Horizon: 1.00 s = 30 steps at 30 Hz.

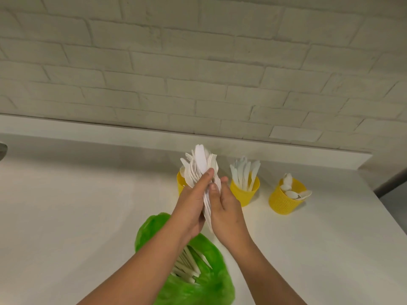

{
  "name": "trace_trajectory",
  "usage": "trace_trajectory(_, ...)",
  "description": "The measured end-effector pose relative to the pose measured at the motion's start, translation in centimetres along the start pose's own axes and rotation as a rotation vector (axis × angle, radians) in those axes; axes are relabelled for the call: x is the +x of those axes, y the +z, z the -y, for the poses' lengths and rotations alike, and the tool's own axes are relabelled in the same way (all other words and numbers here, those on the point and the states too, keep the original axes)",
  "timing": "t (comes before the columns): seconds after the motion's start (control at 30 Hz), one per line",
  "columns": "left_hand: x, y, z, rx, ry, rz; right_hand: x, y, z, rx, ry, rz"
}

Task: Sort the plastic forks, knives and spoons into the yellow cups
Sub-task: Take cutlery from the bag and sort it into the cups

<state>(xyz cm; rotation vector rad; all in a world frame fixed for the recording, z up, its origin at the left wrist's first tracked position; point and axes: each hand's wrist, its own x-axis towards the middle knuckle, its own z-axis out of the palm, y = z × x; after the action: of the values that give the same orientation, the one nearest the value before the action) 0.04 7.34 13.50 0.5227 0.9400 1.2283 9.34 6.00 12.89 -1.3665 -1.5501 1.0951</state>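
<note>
A bundle of white plastic cutlery, forks with one flat knife on top, stood fanned upward out of the two-handed grip. Directly behind the grip sat a yellow cup, mostly hidden. Just right of the grip another yellow cup held upright knives. Farther right, a third, perforated yellow cup leaned, holding spoons. Below the grip, more cutlery lay in a green bag.

- A white counter fills the near scene.
- A pale brick wall rises at the far side.
- A grey object shows at the far left edge.
</note>
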Motion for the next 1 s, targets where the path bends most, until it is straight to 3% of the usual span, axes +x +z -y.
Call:
trace_trajectory(0.1,-0.2,0.0,0.8,-0.049,0.045,-0.051,-0.6,0.5,-0.2,-0.024,0.027,-0.072)
trace_trajectory(0.2,0.1,-0.4,1.0,-0.211,-0.023,-0.008,-0.6,0.8,-0.3,-0.047,-0.036,-0.198)
trace_trajectory(0.33,0.5,-1.1,1.3,-0.258,-0.053,0.062,-0.4,1.2,-0.3,-0.173,-0.122,-0.215)
trace_trajectory(0.47,0.9,-1.6,1.3,-0.227,0.009,0.055,0.0,1.4,-0.3,-0.036,-0.090,-0.244)
trace_trajectory(0.73,1.5,-1.9,1.7,-0.247,-0.043,0.061,1.0,1.2,-1.5,0.193,0.019,-0.312)
trace_trajectory(1.0,1.6,-1.9,1.1,-0.256,-0.074,-0.002,0.7,0.9,-1.5,0.124,-0.061,-0.419)
